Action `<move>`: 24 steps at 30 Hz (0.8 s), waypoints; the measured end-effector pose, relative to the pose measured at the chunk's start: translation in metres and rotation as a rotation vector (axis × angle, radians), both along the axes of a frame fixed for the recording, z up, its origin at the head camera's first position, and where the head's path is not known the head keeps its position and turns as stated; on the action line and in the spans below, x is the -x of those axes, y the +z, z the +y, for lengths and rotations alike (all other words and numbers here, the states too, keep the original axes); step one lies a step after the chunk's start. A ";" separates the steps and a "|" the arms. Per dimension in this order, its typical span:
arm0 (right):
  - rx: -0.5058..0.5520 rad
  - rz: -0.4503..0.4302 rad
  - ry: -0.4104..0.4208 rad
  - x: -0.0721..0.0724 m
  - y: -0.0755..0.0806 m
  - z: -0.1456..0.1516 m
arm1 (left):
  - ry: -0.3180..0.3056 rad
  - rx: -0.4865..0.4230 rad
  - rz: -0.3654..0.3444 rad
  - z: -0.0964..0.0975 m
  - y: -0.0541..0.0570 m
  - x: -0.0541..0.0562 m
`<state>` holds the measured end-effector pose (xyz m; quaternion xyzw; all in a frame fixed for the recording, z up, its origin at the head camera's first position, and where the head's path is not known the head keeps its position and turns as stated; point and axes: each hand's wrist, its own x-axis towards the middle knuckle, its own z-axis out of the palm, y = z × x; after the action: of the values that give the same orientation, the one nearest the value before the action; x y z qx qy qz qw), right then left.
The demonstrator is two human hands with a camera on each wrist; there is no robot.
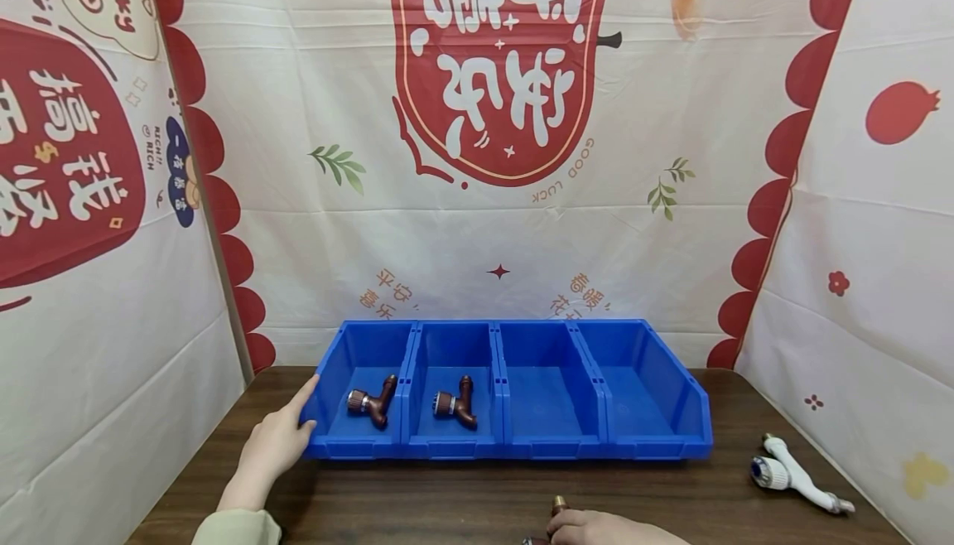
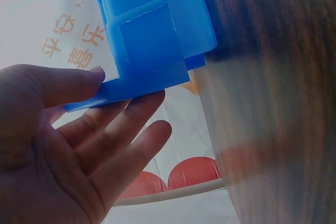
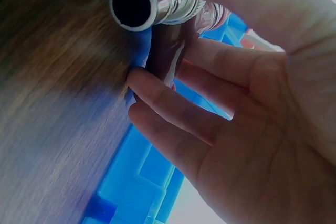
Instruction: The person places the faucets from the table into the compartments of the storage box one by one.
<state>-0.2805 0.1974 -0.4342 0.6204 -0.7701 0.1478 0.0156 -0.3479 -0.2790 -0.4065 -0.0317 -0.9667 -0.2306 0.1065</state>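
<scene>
Your left sleeve [image 1: 229,530], shown in the head view, is a pale, muted green, plain on its visible surface, with a darker patch along one side. Its cuff ends just short of the wrist [image 1: 249,483], beyond which your left hand [image 1: 274,437] is bare. In the left wrist view, your thumb [image 2: 68,86] has a rounded tip with the edge of a nail showing; your fingers [image 2: 134,156] are slender, with rounded ends. Your right hand [image 1: 607,530] is likewise bare; the right wrist view shows fine creases crossing its palm [image 3: 268,150].
</scene>
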 end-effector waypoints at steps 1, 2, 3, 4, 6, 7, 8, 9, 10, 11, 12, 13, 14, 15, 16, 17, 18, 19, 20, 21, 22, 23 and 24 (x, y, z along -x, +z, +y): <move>-0.001 0.004 -0.002 0.000 0.000 0.000 | -0.001 0.000 0.000 0.000 0.000 0.000; -0.001 0.005 -0.004 0.000 0.000 0.000 | -0.002 0.000 0.001 0.000 0.000 0.000; -0.003 0.007 -0.007 0.000 -0.001 0.000 | -0.003 0.000 0.001 0.000 0.000 0.000; -0.006 0.007 -0.009 0.000 -0.001 0.000 | -0.003 0.000 0.000 0.000 -0.001 0.000; -0.020 0.006 -0.022 -0.001 -0.002 0.001 | -0.005 -0.001 -0.001 -0.001 -0.001 0.000; -0.026 0.005 -0.029 -0.001 -0.003 0.002 | -0.005 -0.002 -0.002 -0.001 -0.001 0.000; -0.034 0.000 -0.036 -0.001 -0.003 0.002 | -0.006 -0.003 -0.004 -0.001 -0.001 0.000; -0.042 -0.006 -0.044 -0.001 -0.003 0.003 | -0.006 -0.004 -0.006 -0.001 -0.001 0.000; -0.046 -0.012 -0.051 0.000 -0.004 0.003 | -0.007 -0.005 -0.008 -0.001 -0.002 0.001; -0.057 -0.033 -0.064 0.000 -0.006 0.004 | -0.007 -0.007 -0.011 -0.001 -0.002 0.001; -0.063 -0.056 -0.073 0.001 -0.007 0.005 | -0.007 -0.009 -0.014 -0.001 -0.002 0.001; -0.068 -0.081 -0.082 0.003 -0.010 0.006 | -0.006 -0.010 -0.016 -0.001 -0.002 0.001; -0.071 -0.108 -0.091 0.005 -0.014 0.008 | -0.006 -0.011 -0.018 -0.001 -0.002 0.001; -0.076 -0.135 -0.102 0.007 -0.018 0.010 | -0.005 -0.011 -0.020 -0.001 -0.002 0.001; -0.074 -0.146 -0.105 0.009 -0.022 0.011 | -0.004 -0.011 -0.021 -0.001 -0.002 0.001; -0.077 -0.146 -0.104 0.011 -0.023 0.011 | -0.003 -0.011 -0.021 -0.001 -0.002 0.001; -0.081 -0.135 -0.102 0.011 -0.024 0.012 | -0.002 -0.011 -0.021 -0.001 -0.002 0.001; -0.083 -0.118 -0.099 0.012 -0.024 0.012 | -0.001 -0.010 -0.021 -0.001 -0.002 0.001; -0.086 -0.101 -0.098 0.012 -0.024 0.012 | 0.000 -0.011 -0.022 -0.001 -0.002 0.001; -0.084 -0.068 -0.091 0.011 -0.022 0.011 | 0.001 -0.012 -0.024 -0.001 -0.002 0.001; -0.078 -0.041 -0.084 0.011 -0.020 0.011 | 0.001 -0.012 -0.023 -0.001 -0.001 0.001; -0.076 -0.037 -0.087 0.012 -0.023 0.013 | 0.000 -0.013 -0.024 -0.001 -0.001 0.001; -0.081 -0.049 -0.103 0.013 -0.026 0.015 | 0.000 -0.012 -0.025 -0.001 0.000 0.001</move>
<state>-0.2936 0.2122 -0.4599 0.5762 -0.8065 0.1309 -0.0209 -0.3490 -0.2799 -0.4068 -0.0281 -0.9665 -0.2371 0.0945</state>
